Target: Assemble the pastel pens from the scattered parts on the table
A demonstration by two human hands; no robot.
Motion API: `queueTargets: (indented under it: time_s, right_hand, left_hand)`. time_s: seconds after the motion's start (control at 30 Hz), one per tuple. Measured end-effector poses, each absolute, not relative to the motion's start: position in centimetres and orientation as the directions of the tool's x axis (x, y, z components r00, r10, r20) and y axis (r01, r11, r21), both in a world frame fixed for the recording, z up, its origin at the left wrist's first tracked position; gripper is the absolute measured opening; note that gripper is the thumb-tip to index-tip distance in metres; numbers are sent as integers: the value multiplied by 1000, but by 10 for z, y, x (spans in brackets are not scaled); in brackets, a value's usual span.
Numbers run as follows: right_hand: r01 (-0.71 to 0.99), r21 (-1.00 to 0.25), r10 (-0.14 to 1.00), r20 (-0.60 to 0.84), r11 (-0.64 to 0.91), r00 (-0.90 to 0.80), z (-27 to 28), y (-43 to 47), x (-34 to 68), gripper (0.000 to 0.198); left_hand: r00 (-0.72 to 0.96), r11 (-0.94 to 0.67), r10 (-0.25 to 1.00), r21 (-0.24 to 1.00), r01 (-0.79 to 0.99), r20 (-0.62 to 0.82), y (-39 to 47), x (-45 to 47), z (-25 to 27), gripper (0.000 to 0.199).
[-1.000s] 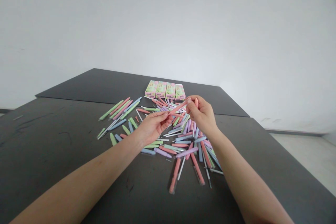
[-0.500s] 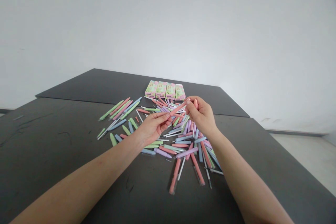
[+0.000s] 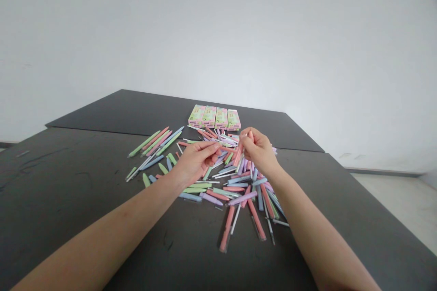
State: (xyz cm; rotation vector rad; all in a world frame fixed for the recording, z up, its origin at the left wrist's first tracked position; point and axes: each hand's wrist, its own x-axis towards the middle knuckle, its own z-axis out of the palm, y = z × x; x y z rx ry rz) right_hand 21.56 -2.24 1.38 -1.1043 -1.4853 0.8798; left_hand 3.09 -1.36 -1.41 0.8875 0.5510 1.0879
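Note:
My left hand [image 3: 196, 161] is closed, thumb and fingers pinching a slim coral pen part [image 3: 228, 149] that points to the right. Beside it, my right hand [image 3: 260, 149] is closed round a coral pen barrel [image 3: 238, 154], which tilts down to the left. A coral tip also shows above the right thumb; whether it belongs to the same piece I cannot tell. Both hands hover over a loose pile of pastel pen barrels, such as a purple barrel [image 3: 243, 198], mixed with white refills [image 3: 235, 219]. The hands hide part of the pile.
Several pink-and-green boxes [image 3: 221, 118] stand in a row behind the pile. To the left, green, pink and blue pens [image 3: 155, 142] lie side by side. The black table [image 3: 85, 191] has a seam across it, with a pale wall [image 3: 218, 32] behind.
My hands have come apart slightly. The coral barrel in my right hand has swung from lying between both hands to pointing steeply down.

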Motion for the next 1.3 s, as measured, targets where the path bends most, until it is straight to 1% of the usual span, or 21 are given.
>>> queueTargets:
  time_s: [0.17, 0.37, 0.5, 0.67, 0.87, 1.03, 1.17, 1.3]
  right_hand:
    - [380, -849, 930, 342, 367, -134, 16, -30, 209, 19]
    - [511, -749, 905, 372, 423, -204, 19, -35, 203, 14]
    - [506, -738, 893, 398, 447, -209, 18, -35, 201, 11]
    - [482, -760, 900, 380, 435, -214, 18, -34, 203, 15]
    - [498, -749, 898, 388, 438, -207, 16, -33, 204, 12]
    - [469, -782, 910, 381, 411, -162, 12, -31, 204, 10]
    - [452, -802, 919, 369, 391, -140, 10, -30, 203, 11]
    - [436, -810, 919, 359, 393, -164, 10, -31, 202, 12]
  left_hand:
    - [379, 142, 924, 873, -466, 52, -18, 33, -9, 17]
    - [393, 54, 913, 924, -378, 107, -20, 33, -8, 18]
    - [420, 19, 899, 948, -318, 124, -20, 32, -8, 17]
    - [421, -24, 896, 963, -268, 139, -19, 30, -8, 19]
    - [399, -111, 903, 984, -138, 158, -22, 28, -5, 21]
    - [353, -111, 921, 980, -163, 163, -26, 32, -1, 13]
    - [373, -97, 913, 976, -194, 165, -24, 33, -3, 20]
    - [402, -123, 893, 969, -213, 202, -23, 32, -5, 28]
